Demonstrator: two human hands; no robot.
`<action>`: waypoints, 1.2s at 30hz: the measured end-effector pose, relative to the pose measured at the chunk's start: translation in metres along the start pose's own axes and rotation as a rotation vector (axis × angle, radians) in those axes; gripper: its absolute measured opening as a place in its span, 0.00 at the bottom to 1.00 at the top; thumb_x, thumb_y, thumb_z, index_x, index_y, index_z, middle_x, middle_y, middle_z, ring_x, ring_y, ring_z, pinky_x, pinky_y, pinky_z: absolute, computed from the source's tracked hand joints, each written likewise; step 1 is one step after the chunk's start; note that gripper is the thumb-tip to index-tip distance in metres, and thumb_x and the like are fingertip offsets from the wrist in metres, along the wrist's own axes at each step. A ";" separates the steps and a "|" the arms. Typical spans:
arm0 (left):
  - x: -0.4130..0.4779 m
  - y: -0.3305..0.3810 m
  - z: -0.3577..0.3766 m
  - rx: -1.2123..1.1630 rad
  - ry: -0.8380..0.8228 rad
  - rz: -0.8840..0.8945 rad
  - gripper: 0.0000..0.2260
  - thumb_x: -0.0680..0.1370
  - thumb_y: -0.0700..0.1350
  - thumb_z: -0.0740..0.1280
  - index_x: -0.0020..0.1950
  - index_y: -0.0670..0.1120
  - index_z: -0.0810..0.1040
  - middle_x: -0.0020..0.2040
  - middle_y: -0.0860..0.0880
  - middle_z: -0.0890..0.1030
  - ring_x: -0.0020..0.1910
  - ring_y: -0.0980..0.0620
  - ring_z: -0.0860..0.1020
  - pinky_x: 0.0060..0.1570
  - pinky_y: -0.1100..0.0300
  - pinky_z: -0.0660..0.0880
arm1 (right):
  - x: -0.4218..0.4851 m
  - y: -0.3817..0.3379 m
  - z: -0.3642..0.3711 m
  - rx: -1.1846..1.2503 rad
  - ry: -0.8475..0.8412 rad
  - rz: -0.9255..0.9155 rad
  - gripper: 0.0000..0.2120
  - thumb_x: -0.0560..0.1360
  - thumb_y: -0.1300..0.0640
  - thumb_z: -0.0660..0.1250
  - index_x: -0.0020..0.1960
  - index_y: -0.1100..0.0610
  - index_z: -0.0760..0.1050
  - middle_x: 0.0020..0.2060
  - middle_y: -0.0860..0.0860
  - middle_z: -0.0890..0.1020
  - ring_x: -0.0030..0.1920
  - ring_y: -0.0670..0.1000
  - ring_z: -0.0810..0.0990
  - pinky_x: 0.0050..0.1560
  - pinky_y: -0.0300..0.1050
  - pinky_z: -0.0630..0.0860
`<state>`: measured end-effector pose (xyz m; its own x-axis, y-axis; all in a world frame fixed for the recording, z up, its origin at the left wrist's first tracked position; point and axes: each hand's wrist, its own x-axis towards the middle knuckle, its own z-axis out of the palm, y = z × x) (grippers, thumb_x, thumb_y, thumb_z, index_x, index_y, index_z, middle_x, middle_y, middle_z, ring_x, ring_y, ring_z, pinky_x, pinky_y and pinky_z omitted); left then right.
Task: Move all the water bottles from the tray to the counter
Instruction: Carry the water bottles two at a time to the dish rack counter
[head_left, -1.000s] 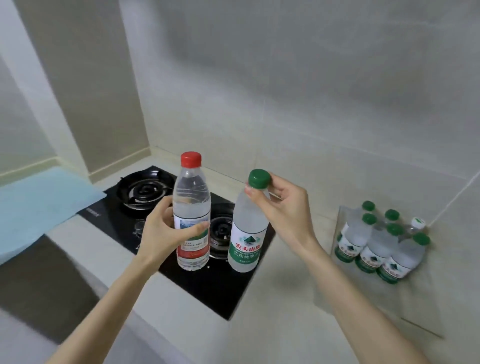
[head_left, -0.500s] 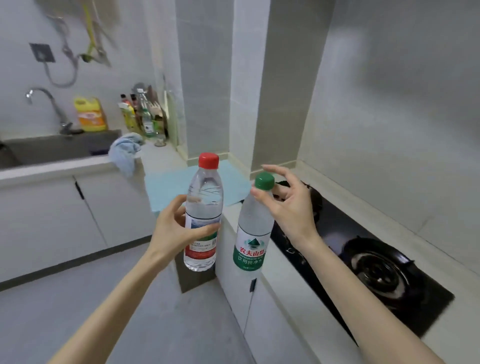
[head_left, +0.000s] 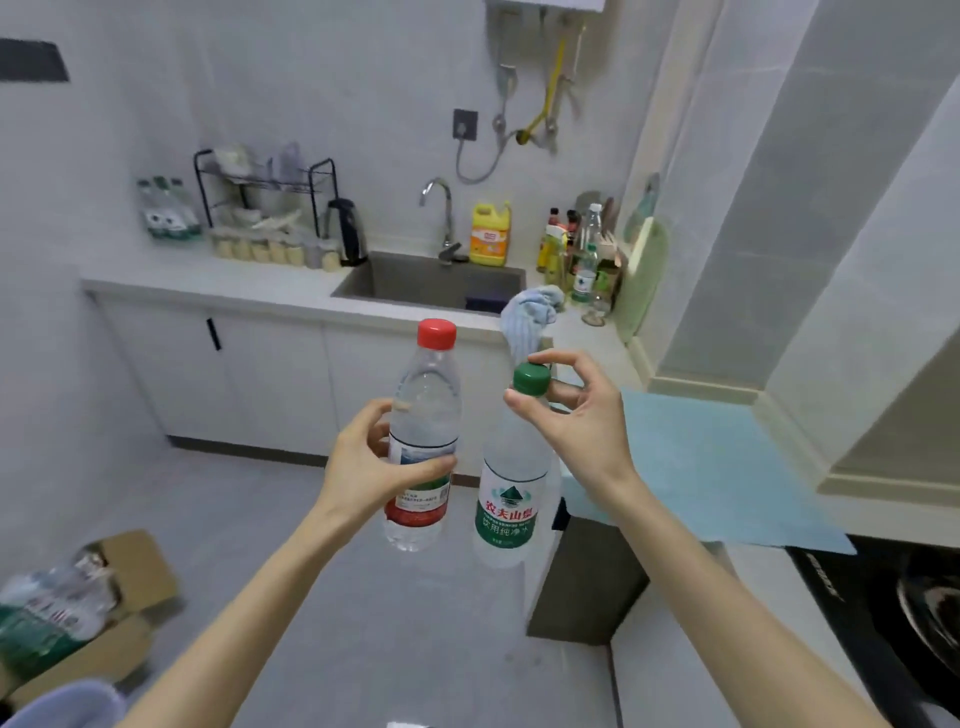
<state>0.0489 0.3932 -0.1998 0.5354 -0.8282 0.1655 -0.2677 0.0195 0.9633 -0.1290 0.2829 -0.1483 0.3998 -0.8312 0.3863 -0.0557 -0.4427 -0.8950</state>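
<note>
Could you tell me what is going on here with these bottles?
A person holds two water bottles in the air above the kitchen floor. The left hand grips the red-capped bottle round its body, and the right hand pinches the green-capped bottle at its cap. Both bottles are upright. Ahead lies the counter with the sink, and a few bottles stand at its far left end.

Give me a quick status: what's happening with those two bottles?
Left hand grips red-capped bottle round its middle. Right hand pinches green-capped bottle at the cap. Both over the floor; path to sink counter looks open.
</note>
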 end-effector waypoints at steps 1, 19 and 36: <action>0.011 -0.005 -0.011 0.013 0.034 -0.007 0.27 0.61 0.42 0.81 0.57 0.48 0.75 0.49 0.52 0.84 0.44 0.56 0.84 0.38 0.68 0.78 | 0.015 0.005 0.016 0.015 -0.029 -0.006 0.18 0.67 0.59 0.77 0.53 0.53 0.75 0.46 0.51 0.85 0.45 0.46 0.85 0.50 0.45 0.81; 0.215 -0.079 -0.222 0.083 0.600 -0.109 0.26 0.61 0.41 0.81 0.56 0.48 0.77 0.48 0.54 0.84 0.45 0.61 0.82 0.41 0.71 0.77 | 0.278 0.041 0.330 0.206 -0.532 -0.112 0.17 0.65 0.60 0.78 0.49 0.50 0.75 0.42 0.48 0.86 0.45 0.45 0.85 0.54 0.52 0.80; 0.452 -0.185 -0.474 0.050 0.615 -0.150 0.25 0.60 0.38 0.81 0.49 0.55 0.75 0.43 0.61 0.84 0.43 0.66 0.81 0.38 0.74 0.75 | 0.461 0.056 0.642 0.250 -0.516 -0.050 0.18 0.65 0.62 0.78 0.50 0.51 0.75 0.39 0.49 0.86 0.44 0.48 0.85 0.53 0.47 0.80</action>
<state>0.7201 0.2803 -0.2034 0.9285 -0.3461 0.1347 -0.1829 -0.1105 0.9769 0.6397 0.0914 -0.1638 0.7944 -0.5120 0.3268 0.1676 -0.3325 -0.9281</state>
